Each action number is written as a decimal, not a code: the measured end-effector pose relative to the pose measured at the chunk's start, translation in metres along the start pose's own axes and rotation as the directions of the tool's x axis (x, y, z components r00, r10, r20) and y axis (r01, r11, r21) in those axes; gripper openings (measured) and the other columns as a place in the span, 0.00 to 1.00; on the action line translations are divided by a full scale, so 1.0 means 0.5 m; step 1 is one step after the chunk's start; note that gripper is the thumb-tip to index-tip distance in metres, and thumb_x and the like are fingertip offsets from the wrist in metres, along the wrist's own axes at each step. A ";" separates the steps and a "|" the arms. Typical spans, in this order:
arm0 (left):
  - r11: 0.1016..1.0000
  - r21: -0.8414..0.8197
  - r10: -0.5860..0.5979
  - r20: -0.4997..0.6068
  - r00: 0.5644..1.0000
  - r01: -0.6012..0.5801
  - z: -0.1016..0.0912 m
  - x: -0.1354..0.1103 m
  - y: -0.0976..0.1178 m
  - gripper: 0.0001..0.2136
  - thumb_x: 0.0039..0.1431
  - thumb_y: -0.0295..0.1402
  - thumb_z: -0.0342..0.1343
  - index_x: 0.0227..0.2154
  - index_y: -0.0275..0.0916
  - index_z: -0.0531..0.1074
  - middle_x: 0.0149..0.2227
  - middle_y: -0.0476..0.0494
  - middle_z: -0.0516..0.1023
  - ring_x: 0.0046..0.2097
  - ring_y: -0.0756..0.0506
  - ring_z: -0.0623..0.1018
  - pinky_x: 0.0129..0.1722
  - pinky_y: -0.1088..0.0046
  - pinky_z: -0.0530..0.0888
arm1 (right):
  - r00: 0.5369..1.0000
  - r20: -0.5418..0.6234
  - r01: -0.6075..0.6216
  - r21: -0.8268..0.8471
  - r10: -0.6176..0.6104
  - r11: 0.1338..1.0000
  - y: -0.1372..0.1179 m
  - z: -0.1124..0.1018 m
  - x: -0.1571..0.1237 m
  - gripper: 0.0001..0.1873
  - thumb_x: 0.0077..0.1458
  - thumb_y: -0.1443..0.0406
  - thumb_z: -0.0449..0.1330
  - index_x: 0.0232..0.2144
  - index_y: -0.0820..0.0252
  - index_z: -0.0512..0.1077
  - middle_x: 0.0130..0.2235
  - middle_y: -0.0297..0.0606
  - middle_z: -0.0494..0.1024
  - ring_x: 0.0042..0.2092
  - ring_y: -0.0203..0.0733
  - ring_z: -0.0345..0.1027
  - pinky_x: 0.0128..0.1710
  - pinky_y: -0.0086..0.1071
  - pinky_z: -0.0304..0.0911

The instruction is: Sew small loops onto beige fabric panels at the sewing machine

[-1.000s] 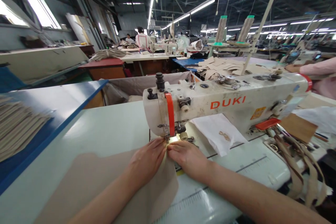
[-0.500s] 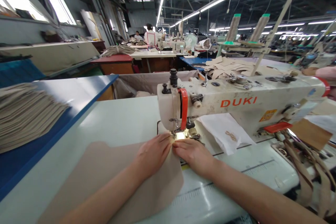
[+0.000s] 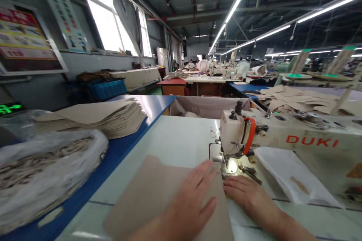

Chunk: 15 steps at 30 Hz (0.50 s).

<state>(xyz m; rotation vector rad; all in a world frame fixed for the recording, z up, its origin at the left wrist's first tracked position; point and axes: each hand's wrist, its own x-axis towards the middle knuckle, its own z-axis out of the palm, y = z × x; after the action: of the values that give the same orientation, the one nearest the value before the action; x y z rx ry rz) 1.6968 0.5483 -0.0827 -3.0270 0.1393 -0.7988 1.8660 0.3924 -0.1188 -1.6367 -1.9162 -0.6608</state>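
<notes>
A flat beige fabric panel (image 3: 158,188) lies on the pale green machine table, its upper right corner beside the presser foot of the white sewing machine (image 3: 234,131). My left hand (image 3: 190,199), slightly blurred, rests on the panel with its fingers stretched and the thumb apart. My right hand (image 3: 249,196) lies just right of the panel's edge, below the lit needle area. Its fingers are extended side by side, with the tips at the edge of the cloth. Whether they press on the cloth or the machine bed is hard to see.
A stack of beige panels (image 3: 121,116) and a clear plastic bag of fabric pieces (image 3: 56,169) sit on the blue table at left. A white packet (image 3: 294,173) leans by the machine arm. Cut pieces (image 3: 296,99) are heaped behind; thread cones (image 3: 299,62) stand at right.
The view has turned left, bringing in the plastic bag and wall posters. My left hand has gone from closed fingers at the needle to spread on the panel; my right hand stays near the needle.
</notes>
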 end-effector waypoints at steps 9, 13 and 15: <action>0.871 0.448 0.152 0.146 0.977 -0.203 0.013 -0.293 -0.081 0.24 0.58 0.27 0.46 0.59 0.41 0.59 0.57 0.42 0.69 0.56 0.40 0.69 0.50 0.68 0.72 | 0.995 -0.056 -0.086 0.006 0.086 0.996 -0.005 -0.001 -0.012 0.14 0.62 0.67 0.48 0.38 0.57 0.74 0.37 0.37 0.80 0.39 0.39 0.74 0.42 0.31 0.71; 0.977 0.206 0.016 0.159 0.987 -0.049 -0.032 -0.263 -0.117 0.28 0.51 0.22 0.47 0.56 0.43 0.62 0.53 0.48 0.74 0.51 0.48 0.74 0.49 0.76 0.73 | 0.998 -0.059 -0.032 -0.040 0.029 0.999 0.006 0.007 -0.020 0.13 0.61 0.67 0.49 0.40 0.57 0.74 0.37 0.38 0.80 0.40 0.38 0.75 0.42 0.28 0.71; 0.973 0.157 -0.184 0.103 0.978 0.167 -0.074 -0.195 -0.142 0.26 0.51 0.20 0.43 0.54 0.42 0.64 0.50 0.48 0.76 0.48 0.50 0.76 0.50 0.78 0.72 | 0.998 -0.054 -0.029 -0.045 0.027 0.999 0.009 0.009 -0.021 0.13 0.61 0.67 0.49 0.39 0.56 0.74 0.37 0.37 0.80 0.40 0.37 0.75 0.42 0.27 0.70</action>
<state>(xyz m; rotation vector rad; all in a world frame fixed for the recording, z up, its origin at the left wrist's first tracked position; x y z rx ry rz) 1.6001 0.6281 -0.0966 -2.9637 -0.1836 -0.6072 1.8712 0.3885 -0.1289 -1.6537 -1.8499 -0.7347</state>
